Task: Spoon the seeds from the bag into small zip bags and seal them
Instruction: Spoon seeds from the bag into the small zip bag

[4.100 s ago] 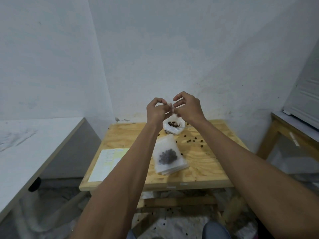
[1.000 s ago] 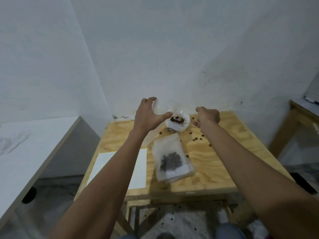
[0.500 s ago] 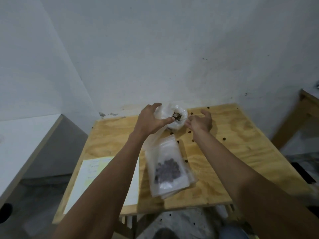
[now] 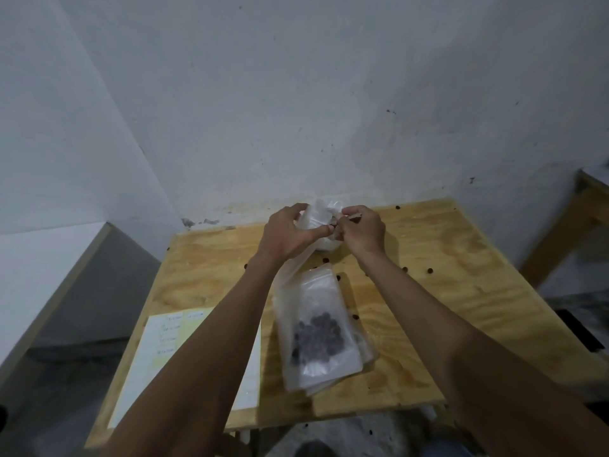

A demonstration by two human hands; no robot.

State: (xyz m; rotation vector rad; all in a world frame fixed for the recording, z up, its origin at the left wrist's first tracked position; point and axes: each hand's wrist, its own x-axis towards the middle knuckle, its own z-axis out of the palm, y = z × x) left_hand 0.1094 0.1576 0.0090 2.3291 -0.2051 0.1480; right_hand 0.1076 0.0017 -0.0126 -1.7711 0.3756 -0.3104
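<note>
Plastic seed bag (image 4: 324, 214) at far desk (image 4: 461, 291) edge, left hand (image 4: 290, 234) gripping it, right hand (image 4: 362, 232) pinching a spoon (image 4: 354, 218) at its mouth. One filled zip bag (image 4: 316, 328) lies near, atop others; scooping underway, more left to fill.

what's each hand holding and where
Left hand grips the upper part of a clear plastic bag; right hand pinches a small thin handle, likely the spoon.
</note>
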